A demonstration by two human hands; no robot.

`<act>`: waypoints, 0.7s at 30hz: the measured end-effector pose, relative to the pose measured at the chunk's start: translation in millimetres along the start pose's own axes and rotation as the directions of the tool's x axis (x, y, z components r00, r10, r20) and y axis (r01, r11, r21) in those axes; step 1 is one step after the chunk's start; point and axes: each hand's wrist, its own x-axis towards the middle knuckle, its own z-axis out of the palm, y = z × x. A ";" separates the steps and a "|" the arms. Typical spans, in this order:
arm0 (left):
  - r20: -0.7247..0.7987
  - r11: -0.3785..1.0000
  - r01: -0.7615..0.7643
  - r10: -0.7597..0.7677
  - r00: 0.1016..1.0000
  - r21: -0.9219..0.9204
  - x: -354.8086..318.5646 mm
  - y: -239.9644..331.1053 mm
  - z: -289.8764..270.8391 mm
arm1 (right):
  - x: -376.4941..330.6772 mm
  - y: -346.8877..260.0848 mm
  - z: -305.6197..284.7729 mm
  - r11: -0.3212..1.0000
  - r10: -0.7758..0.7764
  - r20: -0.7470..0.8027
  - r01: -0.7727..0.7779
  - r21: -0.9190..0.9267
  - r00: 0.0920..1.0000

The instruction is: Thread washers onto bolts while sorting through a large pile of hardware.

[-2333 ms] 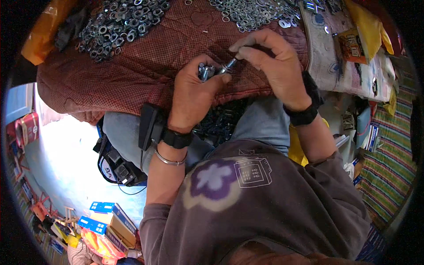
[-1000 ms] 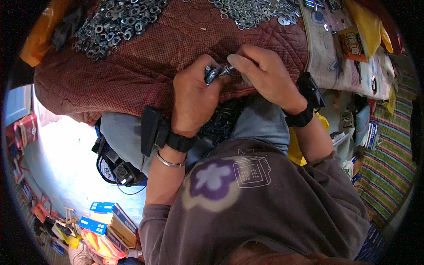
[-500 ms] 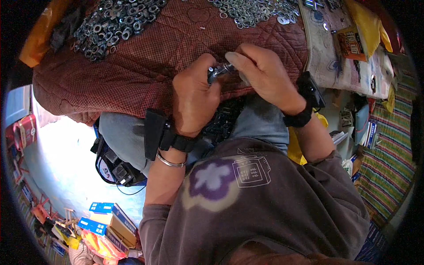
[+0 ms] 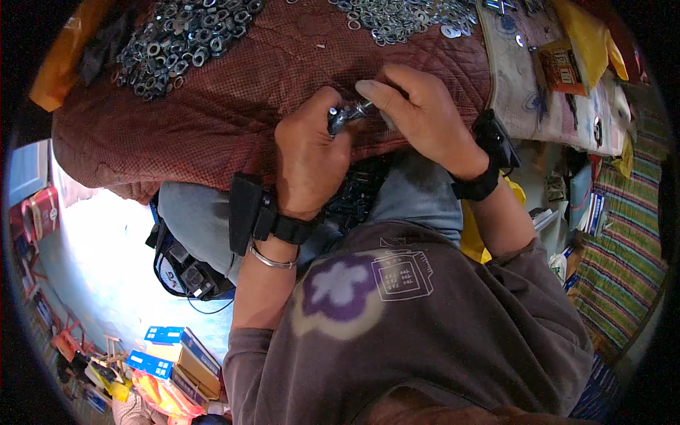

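My left hand is closed round a shiny metal bolt, whose bright end shows between thumb and forefinger. Across from it, my right hand pinches the other end of the same bolt with thumb and fingers. Whatever small piece may sit at that end is hidden by my right fingertips. Both hands are just above the near edge of a brown quilted cloth. A heap of metal nuts lies on the cloth at the far left, and a heap of washers at the far middle.
Right of the quilt, a pale patterned cloth carries a small orange-brown box and a few metal pieces. Dark parts lie between my knees. Blue and brown boxes are stacked on the floor at lower left.
Both hands keep their hold on the bolt. My right fingertips have shifted only slightly, and the whole view has moved a little.
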 end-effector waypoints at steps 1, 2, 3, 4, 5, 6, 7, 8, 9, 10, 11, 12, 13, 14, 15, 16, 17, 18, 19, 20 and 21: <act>0.000 1.000 -0.001 0.001 1.000 0.000 0.2 -0.4 0.1 | -0.6 0.3 -2.3 1.000 0.029 0.007 -0.029 0.005 1.000; -0.004 1.000 0.001 -0.002 1.000 -0.014 0.3 -0.9 0.0 | -0.9 0.5 -3.3 0.998 0.058 0.014 -0.058 0.010 0.998; -0.008 1.000 0.004 -0.005 1.000 -0.029 0.3 -0.9 0.2 | -2.3 -0.7 -2.0 0.998 0.058 0.015 -0.058 0.010 0.998; -0.008 1.000 0.005 -0.005 1.000 -0.029 0.7 -0.2 -0.2 | -4.9 -2.9 0.7 0.983 0.018 -0.014 -0.015 0.184 1.000; 0.006 0.998 0.041 -0.041 0.999 -0.056 1.3 1.2 -1.1 | -6.2 -3.9 2.2 0.936 -0.017 -0.049 0.033 0.351 0.999; 0.020 0.994 0.077 -0.076 0.997 -0.081 1.7 1.9 -2.1 | -6.0 -4.3 2.0 0.935 -0.017 -0.048 0.033 0.352 0.999; 0.021 0.994 0.078 -0.076 0.997 -0.081 1.6 0.6 -2.2 | -5.8 -4.7 1.4 0.950 -0.021 -0.028 0.029 0.311 0.999; 0.021 0.996 0.057 -0.055 0.998 -0.074 1.3 -1.6 -1.7 | -5.4 -5.1 1.2 0.962 -0.025 -0.008 0.027 0.270 1.000; 0.022 0.997 0.036 -0.034 0.999 -0.068 1.0 -3.3 -0.8 | -4.5 -4.2 1.7 0.962 -0.025 -0.009 0.027 0.271 1.000; 0.023 0.997 0.034 -0.033 0.999 -0.067 1.2 -4.2 -0.1 | -2.9 -2.9 2.6 0.986 -0.011 -0.024 0.015 0.165 1.000; 0.008 0.997 0.031 -0.031 0.999 -0.074 1.8 -4.4 0.5 | -1.9 -2.1 3.4 0.998 0.002 -0.043 0.001 0.056 0.999; -0.005 0.996 0.024 -0.025 1.000 -0.085 3.0 -3.8 1.6 | -2.3 -1.7 3.4 0.999 0.002 -0.050 0.001 0.053 0.999; -0.001 0.996 0.015 -0.015 1.000 -0.087 4.0 -1.8 1.2 | -3.2 -2.0 2.8 0.997 0.000 -0.052 0.004 0.082 0.999; 0.028 1.000 0.030 -0.030 0.999 0.002 4.1 1.4 -0.8 | -4.5 -2.7 2.0 0.994 -0.002 -0.057 0.009 0.108 0.998; 0.053 0.995 0.036 -0.041 0.998 0.094 4.9 5.3 -4.6 | -5.7 -5.0 2.9 0.994 -0.009 -0.075 0.017 0.104 0.997; 0.070 0.997 -0.001 -0.004 0.998 0.076 6.7 5.8 -3.0 | -7.5 -3.5 2.0 0.994 -0.061 -0.099 0.070 0.086 0.993; 0.052 0.999 0.019 -0.022 0.998 0.050 5.0 4.8 -2.5 | -8.5 -2.5 -0.8 0.990 -0.114 -0.124 0.123 0.064 0.986; 0.031 0.999 0.041 -0.042 0.999 0.025 3.0 4.3 -3.3 | -8.0 -2.9 -5.1 0.991 -0.117 -0.160 0.125 0.041 0.980; 0.007 0.998 0.058 -0.058 0.998 -0.028 2.1 3.6 -2.6 | -9.0 -2.8 -10.8 0.974 -0.220 -0.211 0.228 0.015 0.952; -0.012 0.994 0.074 -0.075 0.997 -0.082 2.3 2.3 -1.9 | -11.4 -2.4 -19.8 0.945 -0.320 -0.257 0.326 -0.021 0.912; 0.018 0.979 0.137 -0.136 0.991 -0.151 3.2 0.0 -2.8 | -16.4 -5.2 -31.9 0.945 -0.322 -0.280 0.327 -0.031 0.904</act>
